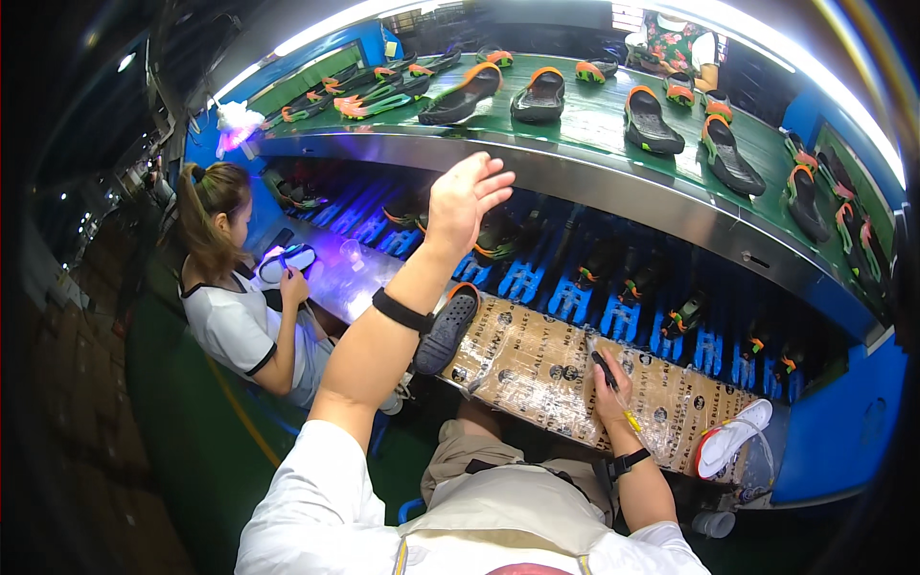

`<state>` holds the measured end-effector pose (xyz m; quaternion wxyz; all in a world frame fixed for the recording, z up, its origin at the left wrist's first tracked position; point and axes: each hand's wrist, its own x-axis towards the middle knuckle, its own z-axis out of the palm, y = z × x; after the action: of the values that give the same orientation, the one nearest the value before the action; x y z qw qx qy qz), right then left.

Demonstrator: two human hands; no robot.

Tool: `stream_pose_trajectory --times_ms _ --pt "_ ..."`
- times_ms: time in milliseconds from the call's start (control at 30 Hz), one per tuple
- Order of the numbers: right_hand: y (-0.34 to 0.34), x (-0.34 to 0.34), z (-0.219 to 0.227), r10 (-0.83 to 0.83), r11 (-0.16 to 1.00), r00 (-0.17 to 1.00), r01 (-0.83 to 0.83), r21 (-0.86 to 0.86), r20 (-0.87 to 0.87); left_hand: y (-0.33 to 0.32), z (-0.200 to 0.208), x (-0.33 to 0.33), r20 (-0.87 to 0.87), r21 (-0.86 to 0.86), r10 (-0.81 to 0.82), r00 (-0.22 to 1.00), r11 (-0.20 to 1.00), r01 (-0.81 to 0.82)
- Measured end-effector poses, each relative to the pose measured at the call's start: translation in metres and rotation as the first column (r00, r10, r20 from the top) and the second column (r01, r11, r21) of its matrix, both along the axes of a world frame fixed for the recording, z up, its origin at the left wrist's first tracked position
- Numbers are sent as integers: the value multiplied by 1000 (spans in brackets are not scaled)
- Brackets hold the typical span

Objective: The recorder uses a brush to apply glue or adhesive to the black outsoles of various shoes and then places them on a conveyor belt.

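Note:
My left hand point(458, 203) is raised in front of the steel edge below the green belt, fingers apart, holding nothing. Beneath that forearm, a dark clog-like shoe point(448, 331) with an orange rim lies at the left end of the cardboard-covered bench point(527, 359). My right hand point(616, 395) rests low over the bench, closed around a black pen-like tool point(603, 370). A yellow piece and a thin line show by that wrist; the tool's exact kind is unclear. A white shoe sole point(736, 439) with a red edge lies at the bench's right end.
Several black shoes with orange collars point(539, 96) stand on the green belt point(585, 129). Blue racks point(567, 299) holding more shoes fill the space under its steel edge point(613, 177). At left a seated co-worker point(230, 287) handles a shoe; another person point(671, 48) stands beyond the belt.

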<state>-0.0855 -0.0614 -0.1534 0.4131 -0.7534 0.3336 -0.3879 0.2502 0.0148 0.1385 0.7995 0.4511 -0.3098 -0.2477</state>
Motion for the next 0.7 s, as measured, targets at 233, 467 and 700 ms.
stream_pose_trajectory --times_ms 233,467,700 --pt "2 -2 15 29 999 999 -30 -18 -30 4 15 47 791 -128 438 426 801 -585" --pt "2 1 17 76 997 997 -76 21 -6 -29 20 127 929 -355 344 -134 731 -582" --pt "1 -1 22 91 995 994 -89 38 -66 -38 28 192 922 -250 387 -4 588 -769"
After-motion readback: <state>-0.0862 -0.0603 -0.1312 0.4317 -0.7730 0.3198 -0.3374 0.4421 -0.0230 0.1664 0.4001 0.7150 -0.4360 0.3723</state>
